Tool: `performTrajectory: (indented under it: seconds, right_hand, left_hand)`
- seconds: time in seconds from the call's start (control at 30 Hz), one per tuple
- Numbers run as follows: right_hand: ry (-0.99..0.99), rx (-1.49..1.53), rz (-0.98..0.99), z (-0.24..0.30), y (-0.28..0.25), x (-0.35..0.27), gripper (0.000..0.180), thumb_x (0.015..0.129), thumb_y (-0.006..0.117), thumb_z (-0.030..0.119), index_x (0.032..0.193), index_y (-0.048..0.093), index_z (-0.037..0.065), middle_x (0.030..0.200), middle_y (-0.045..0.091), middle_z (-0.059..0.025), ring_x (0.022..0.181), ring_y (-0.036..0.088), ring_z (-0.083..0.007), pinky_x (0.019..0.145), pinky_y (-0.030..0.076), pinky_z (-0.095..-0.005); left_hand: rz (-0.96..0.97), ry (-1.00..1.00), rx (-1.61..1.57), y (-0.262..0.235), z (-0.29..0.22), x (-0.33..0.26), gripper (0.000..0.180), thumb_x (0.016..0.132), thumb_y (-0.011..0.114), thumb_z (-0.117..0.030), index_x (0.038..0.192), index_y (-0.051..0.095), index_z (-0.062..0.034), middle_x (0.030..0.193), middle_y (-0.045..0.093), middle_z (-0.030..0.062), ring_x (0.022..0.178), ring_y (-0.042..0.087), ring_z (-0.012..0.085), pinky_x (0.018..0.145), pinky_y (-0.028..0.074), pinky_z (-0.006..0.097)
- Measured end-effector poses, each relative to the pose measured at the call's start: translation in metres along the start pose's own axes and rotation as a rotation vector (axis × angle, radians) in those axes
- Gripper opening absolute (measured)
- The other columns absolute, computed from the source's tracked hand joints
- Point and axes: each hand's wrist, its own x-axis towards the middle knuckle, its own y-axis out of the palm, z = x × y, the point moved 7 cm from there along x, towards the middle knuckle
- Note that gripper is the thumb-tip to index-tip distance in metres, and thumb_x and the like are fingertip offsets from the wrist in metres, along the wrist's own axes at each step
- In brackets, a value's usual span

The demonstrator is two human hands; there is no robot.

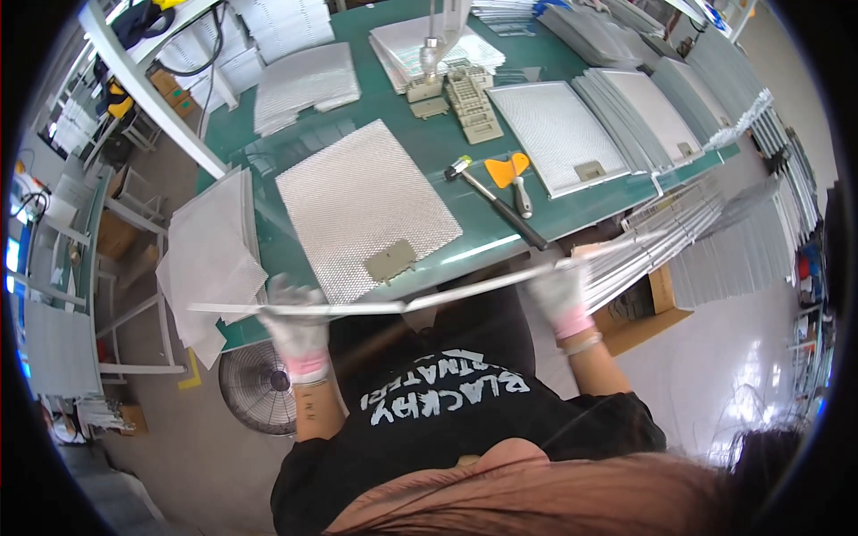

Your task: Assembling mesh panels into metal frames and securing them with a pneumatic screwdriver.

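Note:
A long, thin white frame strip [465, 291] runs across in front of me, bent at a joint between my hands. My left hand [298, 323], in a white glove with a pink cuff, is closed on its left part. Closed on the right part is my right hand [559, 293], gloved alike and somewhat blurred. Beyond the strip, a silvery honeycomb panel [362, 201] lies flat on the green table [420, 143]. On its near corner rests a small grey-green plate [391, 261] with a notched edge.
A hammer [496, 204] and an orange scraper [509, 170] lie right of the panel. Framed panels [563, 134] lean rightward; white sheets [210, 241] stack at left. A press [431, 67] stands behind. Strips [657, 246] hang above a cardboard box [657, 308]. A fan [255, 384] stands low left.

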Motion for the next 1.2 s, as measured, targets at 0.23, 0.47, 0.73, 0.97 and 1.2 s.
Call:
performTrajectory:
  seconds: [0.23,0.47,0.73,0.97,1.2]
  right_hand:
    - [-0.671,-0.391,-0.373,0.155,0.119,0.005,0.027,0.096,0.05,0.033,0.091,0.056,0.007,0.087,0.057,-0.0048,0.078,0.054,-0.0185,0.072,0.048,-0.033]
    - [-0.182,-0.672,-0.112,-0.009,0.164,0.138,0.026,0.096,0.057,0.033,0.096,0.056,0.007,0.08,0.056,-0.005,0.069,0.054,-0.0167,0.063,0.046,-0.0283]
    - [0.089,-0.601,-0.119,-0.095,0.12,0.177,0.022,0.098,0.052,0.021,0.11,0.053,0.003,0.095,0.059,-0.0081,0.092,0.06,-0.0201,0.082,0.052,-0.0318]
    - [0.162,-1.574,0.175,-0.119,0.131,0.098,0.034,0.099,0.041,0.014,0.129,0.047,-0.001,0.085,0.061,-0.0045,0.075,0.057,-0.0107,0.072,0.049,-0.0238]
    - [-0.252,-1.424,0.047,-0.117,0.094,0.018,0.064,0.096,0.037,-0.001,0.153,0.01,0.004,0.087,0.057,-0.0059,0.063,0.048,-0.0074,0.059,0.045,-0.0211]
  left_hand:
    - [0.266,-0.224,0.925,0.017,-0.034,-0.029,0.07,0.102,0.025,-0.053,0.105,0.059,0.0084,0.049,0.044,0.0001,0.04,0.045,0.0121,0.041,0.042,0.028]
    - [0.228,-0.563,0.82,0.001,0.042,-0.065,0.069,0.102,0.028,-0.053,0.096,0.062,0.0075,0.048,0.045,0.002,0.04,0.044,0.0114,0.045,0.044,0.027]
    - [-0.305,0.267,1.186,-0.019,0.021,-0.081,0.048,0.094,0.049,-0.007,0.138,0.035,0.0059,0.117,0.054,0.017,0.107,0.056,0.0233,0.097,0.045,0.036]
    - [-0.143,-0.524,0.267,-0.015,0.157,-0.104,0.042,0.102,0.047,-0.028,0.135,0.043,-0.0029,0.129,0.052,0.0147,0.117,0.053,0.0268,0.103,0.041,0.041]
    - [0.09,-0.326,0.311,0.064,0.186,-0.053,0.038,0.104,0.04,-0.029,0.124,0.05,0.0023,0.121,0.053,0.0118,0.115,0.053,0.0236,0.104,0.042,0.038]
